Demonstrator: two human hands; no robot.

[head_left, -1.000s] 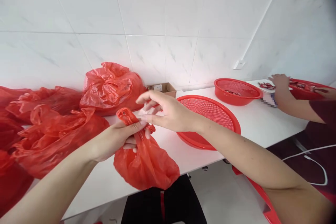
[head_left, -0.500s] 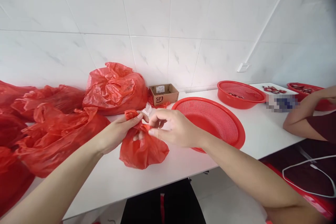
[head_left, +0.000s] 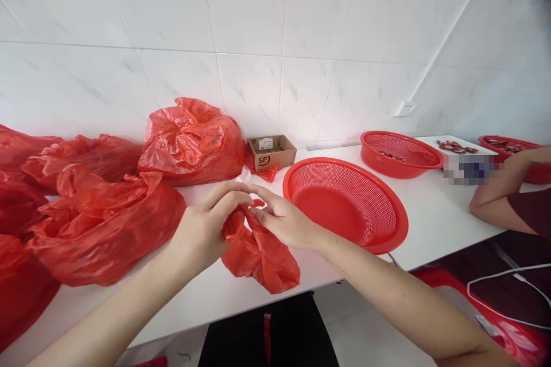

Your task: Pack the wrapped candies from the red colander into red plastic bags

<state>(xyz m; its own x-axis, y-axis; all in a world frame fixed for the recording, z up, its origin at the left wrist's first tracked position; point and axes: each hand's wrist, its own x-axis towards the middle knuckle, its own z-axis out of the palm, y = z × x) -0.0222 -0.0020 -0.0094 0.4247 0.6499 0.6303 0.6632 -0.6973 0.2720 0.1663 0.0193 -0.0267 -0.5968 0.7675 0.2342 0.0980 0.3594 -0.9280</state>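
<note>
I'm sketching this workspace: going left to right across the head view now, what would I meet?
Large crumpled red bag, left hand, held red bag, large red basket, smaller red basket, co-worker's arm.

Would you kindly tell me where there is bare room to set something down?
One bare patch lies between the near red basket and the co-worker's elbow, another between the left forearm and the front edge of the white table. Large red bags crowd the left, and both hands hold a small red bag at the front middle.
</note>
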